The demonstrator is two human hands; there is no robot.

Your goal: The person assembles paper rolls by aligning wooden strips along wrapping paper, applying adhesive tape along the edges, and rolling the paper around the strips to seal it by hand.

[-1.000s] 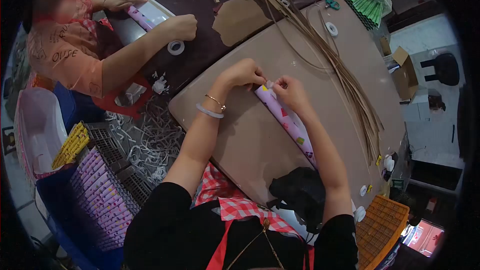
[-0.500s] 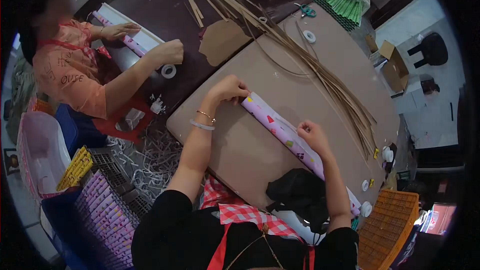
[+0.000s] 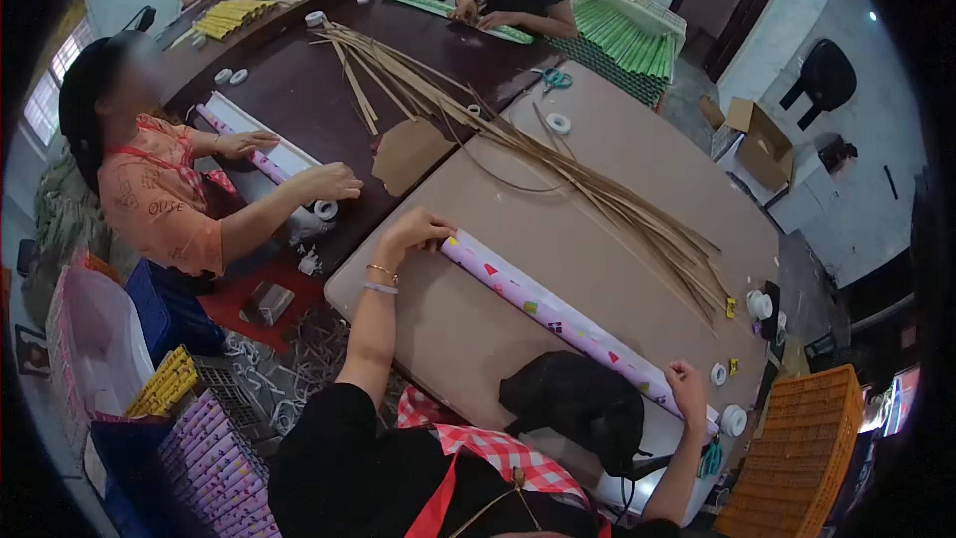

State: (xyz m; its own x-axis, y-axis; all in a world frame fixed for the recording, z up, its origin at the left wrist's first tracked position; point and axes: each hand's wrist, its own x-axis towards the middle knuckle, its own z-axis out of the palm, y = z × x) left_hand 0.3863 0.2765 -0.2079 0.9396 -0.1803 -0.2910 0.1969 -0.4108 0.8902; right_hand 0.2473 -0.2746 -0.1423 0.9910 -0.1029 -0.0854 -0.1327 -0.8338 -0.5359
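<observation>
A long lilac patterned paper roll (image 3: 543, 306) lies diagonally across the beige table. My left hand (image 3: 416, 229) is closed at its far left end, fingertips gripping the tip. My right hand (image 3: 689, 391) is beside the roll's near right end, with its fingers curled together; whatever they hold, if anything, is too small to make out. Just in front of the roll sits a black cloth bag or cap (image 3: 573, 403). A white tape roll (image 3: 732, 420) stands near the roll's right end.
Long brown strips (image 3: 597, 184) stretch over the table behind the roll. A co-worker (image 3: 164, 194) at left handles a similar roll. Teal scissors (image 3: 556, 79) lie at the back. An orange wicker basket (image 3: 802, 448) stands right, and crates of wrapped rolls (image 3: 214, 458) stand lower left.
My right hand has slid along the roll from its middle to its near right end. The loose paper edge now lies flat against the roll. My left hand stays at the far end; the view has tilted up.
</observation>
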